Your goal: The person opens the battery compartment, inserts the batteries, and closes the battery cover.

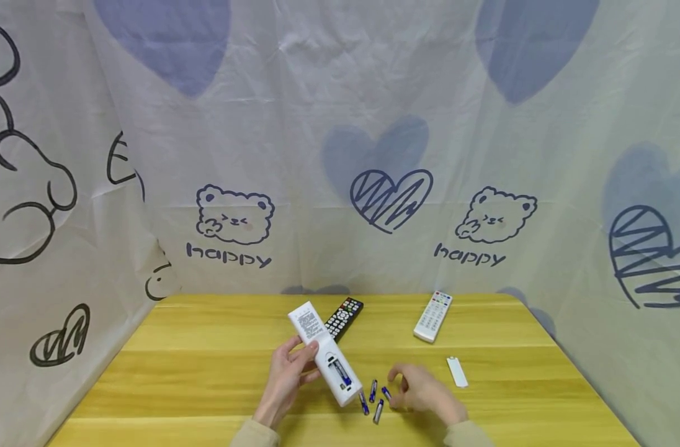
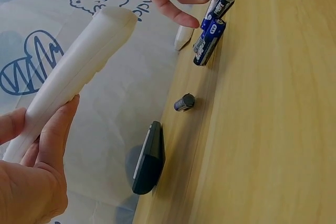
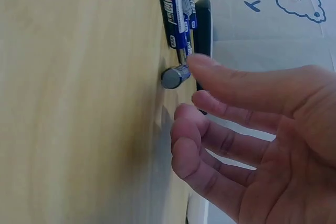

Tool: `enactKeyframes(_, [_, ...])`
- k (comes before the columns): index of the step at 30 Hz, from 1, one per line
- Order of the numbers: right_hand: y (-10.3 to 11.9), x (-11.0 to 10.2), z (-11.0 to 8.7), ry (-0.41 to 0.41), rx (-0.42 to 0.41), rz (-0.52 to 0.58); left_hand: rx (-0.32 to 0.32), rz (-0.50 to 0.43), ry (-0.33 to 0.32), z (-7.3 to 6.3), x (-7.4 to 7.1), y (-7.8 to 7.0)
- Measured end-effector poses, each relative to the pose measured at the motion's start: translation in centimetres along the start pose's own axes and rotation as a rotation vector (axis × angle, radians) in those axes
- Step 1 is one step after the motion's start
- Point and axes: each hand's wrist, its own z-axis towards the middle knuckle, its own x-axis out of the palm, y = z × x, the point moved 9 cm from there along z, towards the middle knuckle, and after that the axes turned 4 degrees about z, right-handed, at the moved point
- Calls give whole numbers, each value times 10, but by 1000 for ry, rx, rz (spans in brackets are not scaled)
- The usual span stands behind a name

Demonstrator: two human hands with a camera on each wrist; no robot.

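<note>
My left hand (image 1: 288, 372) grips a white remote control (image 1: 317, 347), its back turned up and raised off the table. One blue-and-black battery (image 1: 342, 372) lies in its uncovered compartment. Thumb and fingers hold the remote's sides, as the left wrist view also shows. Several loose batteries (image 1: 378, 411) lie on the table below the remote's near end. Just right of them is my right hand (image 1: 420, 391), with bent, spread fingers and nothing between them. In the right wrist view its thumb tip overlaps the nearest battery (image 3: 175, 76).
A black remote (image 1: 345, 316) lies behind the held one. Farther right at the back is another white remote (image 1: 433, 316), face up. The white battery cover (image 1: 457, 372) rests on the wooden table (image 1: 195, 385) beyond my right hand. A printed cloth (image 1: 329, 261) hangs behind.
</note>
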Motion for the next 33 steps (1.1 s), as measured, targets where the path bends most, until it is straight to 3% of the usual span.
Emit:
enactKeyframes(16, [-3,7,0,12,65,-1,-8,5,-15,0,-3,3])
enactKeyframes(33, [2,11,4,9,15,-110,-9,-3,-11,0,-2,3])
